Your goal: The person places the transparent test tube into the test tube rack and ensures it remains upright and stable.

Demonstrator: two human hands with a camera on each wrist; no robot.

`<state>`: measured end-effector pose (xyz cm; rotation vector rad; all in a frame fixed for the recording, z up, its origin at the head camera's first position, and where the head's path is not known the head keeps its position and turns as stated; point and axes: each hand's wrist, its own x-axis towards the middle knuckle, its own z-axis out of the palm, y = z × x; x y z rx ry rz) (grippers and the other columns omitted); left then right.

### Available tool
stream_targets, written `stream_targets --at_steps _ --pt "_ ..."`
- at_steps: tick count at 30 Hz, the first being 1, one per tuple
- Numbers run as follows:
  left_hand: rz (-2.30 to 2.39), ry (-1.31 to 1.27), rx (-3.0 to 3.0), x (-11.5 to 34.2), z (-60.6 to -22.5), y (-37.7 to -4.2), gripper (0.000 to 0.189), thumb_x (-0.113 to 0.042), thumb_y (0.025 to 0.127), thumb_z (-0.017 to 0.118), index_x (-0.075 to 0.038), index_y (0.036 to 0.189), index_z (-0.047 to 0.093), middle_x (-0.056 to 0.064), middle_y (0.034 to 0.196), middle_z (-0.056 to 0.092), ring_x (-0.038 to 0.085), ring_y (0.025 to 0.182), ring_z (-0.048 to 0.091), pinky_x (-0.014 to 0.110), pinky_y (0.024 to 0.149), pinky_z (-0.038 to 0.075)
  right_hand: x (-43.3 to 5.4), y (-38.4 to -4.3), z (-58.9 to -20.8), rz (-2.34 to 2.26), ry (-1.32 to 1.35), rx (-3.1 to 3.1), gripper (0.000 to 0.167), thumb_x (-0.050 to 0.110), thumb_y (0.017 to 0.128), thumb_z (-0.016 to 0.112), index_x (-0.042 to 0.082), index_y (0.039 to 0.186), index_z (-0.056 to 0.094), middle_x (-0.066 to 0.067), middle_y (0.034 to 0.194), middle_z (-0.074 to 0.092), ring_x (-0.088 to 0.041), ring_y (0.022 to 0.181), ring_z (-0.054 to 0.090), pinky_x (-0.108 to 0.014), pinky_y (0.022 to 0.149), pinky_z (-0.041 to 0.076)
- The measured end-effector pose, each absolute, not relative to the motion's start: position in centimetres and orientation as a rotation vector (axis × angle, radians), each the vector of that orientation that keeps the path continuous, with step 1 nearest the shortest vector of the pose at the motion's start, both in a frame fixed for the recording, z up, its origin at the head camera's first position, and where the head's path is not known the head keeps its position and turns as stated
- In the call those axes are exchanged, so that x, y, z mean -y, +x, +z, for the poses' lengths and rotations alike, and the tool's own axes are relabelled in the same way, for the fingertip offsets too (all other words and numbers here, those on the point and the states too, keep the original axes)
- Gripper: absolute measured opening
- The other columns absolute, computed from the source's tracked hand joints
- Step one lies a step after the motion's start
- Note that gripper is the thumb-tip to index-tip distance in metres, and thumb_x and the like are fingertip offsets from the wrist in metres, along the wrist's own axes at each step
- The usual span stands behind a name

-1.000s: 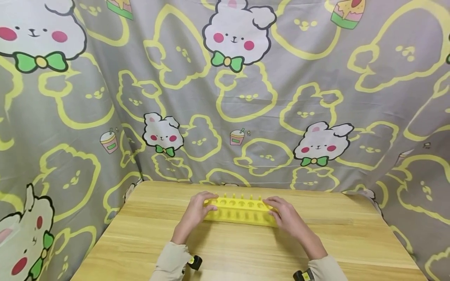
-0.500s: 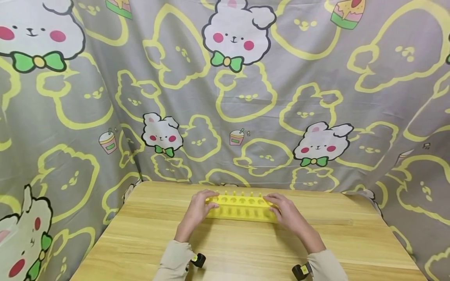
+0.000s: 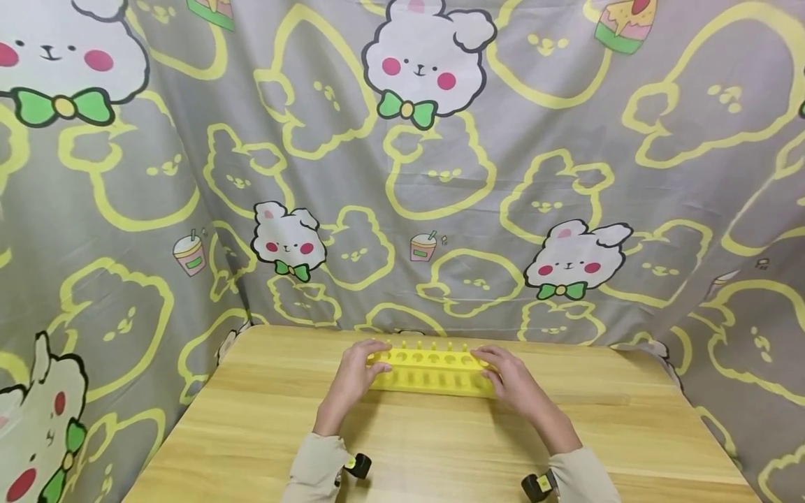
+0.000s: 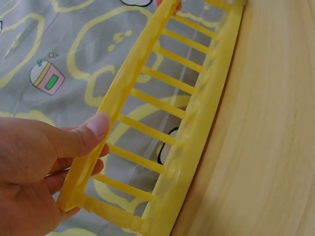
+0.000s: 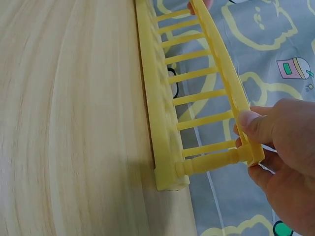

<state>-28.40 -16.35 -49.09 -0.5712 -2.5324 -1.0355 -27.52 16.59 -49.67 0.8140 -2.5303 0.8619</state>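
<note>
A yellow plastic test tube rack (image 3: 434,369) stands on the wooden table, long side towards me. It has a row of holes along its top and short pegs behind them. At its left end, my left hand (image 3: 350,377) grips the top plate. My right hand (image 3: 518,384) does the same at the right end. In the left wrist view, the thumb (image 4: 98,125) presses on the plate's upper face, fingers curled beneath. The right wrist view has the right thumb (image 5: 250,119) on the plate too, above an end post (image 5: 211,161). Thin bars join top and base.
A clear slender tube or rod (image 3: 591,399) lies on the table (image 3: 415,447) to the right of the rack. Behind and at both sides hangs a grey cloth (image 3: 352,175) with printed rabbits. Small black devices (image 3: 358,465) sit at both cuffs.
Both hands and the rack have shifted slightly away from me over the past second. Between half a second ago and now they hardly move, and both grips stay the same.
</note>
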Motion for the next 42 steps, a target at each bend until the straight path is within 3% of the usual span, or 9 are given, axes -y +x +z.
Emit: stream_targets --at_steps 16,29,30,33,37,42 --pt "-1.023 -0.605 2.514 17.8 -49.3 -28.8 0.033 -0.004 0.083 0.083 0.004 0.114 0.075 0.013 0.115 0.067 0.034 0.111 0.064 0.05 0.095 0.055 -16.4 -27.7 -50.5 0.899 0.742 2.522 0.044 -0.012 0.09 0.071 -0.003 0.132 0.066 -0.02 0.13 0.062 -0.039 0.118 0.062 -0.047 0.092 0.058" --pt "-0.993 -0.632 2.491 17.8 -49.8 -29.1 0.034 -0.006 0.083 0.082 0.003 0.115 0.075 0.014 0.117 0.067 0.034 0.11 0.065 0.046 0.093 0.057 -17.8 -25.8 -49.8 0.901 0.705 2.382 0.053 -0.012 0.089 0.071 0.001 0.139 0.06 -0.018 0.135 0.062 -0.04 0.124 0.06 -0.057 0.102 0.049" --pt "-0.996 -0.627 2.489 17.8 -49.8 -29.1 0.033 -0.006 0.083 0.082 0.003 0.115 0.075 0.014 0.117 0.067 0.033 0.11 0.065 0.046 0.093 0.057 -18.0 -25.7 -49.5 0.901 0.703 2.373 0.052 -0.012 0.088 0.071 0.001 0.137 0.061 -0.018 0.134 0.063 -0.039 0.124 0.06 -0.055 0.103 0.049" --pt "-0.995 -0.618 2.483 17.8 -49.7 -29.0 0.033 -0.005 0.083 0.082 0.003 0.114 0.075 0.013 0.116 0.067 0.033 0.109 0.066 0.046 0.093 0.057 -18.8 -25.2 -48.9 0.895 0.689 2.354 0.049 -0.012 0.087 0.072 0.003 0.134 0.064 -0.015 0.132 0.065 -0.039 0.122 0.061 -0.03 0.11 0.045" --pt "-1.011 -0.626 2.46 17.8 -49.7 -29.0 0.034 -0.002 0.082 0.083 0.004 0.114 0.075 0.016 0.115 0.068 0.034 0.108 0.066 0.049 0.094 0.057 -19.8 -24.7 -48.5 0.882 0.664 2.327 0.048 -0.014 0.085 0.074 0.003 0.129 0.067 -0.013 0.128 0.067 -0.039 0.12 0.062 -0.002 0.108 0.023" --pt "-1.015 -0.635 2.46 17.9 -49.9 -29.1 0.034 -0.002 0.082 0.083 0.004 0.115 0.075 0.015 0.115 0.068 0.034 0.109 0.065 0.048 0.094 0.057 -20.8 -24.3 -48.2 0.851 0.624 2.32 0.049 -0.015 0.083 0.076 0.003 0.128 0.068 -0.013 0.128 0.067 -0.04 0.119 0.062 0.001 0.106 0.02"
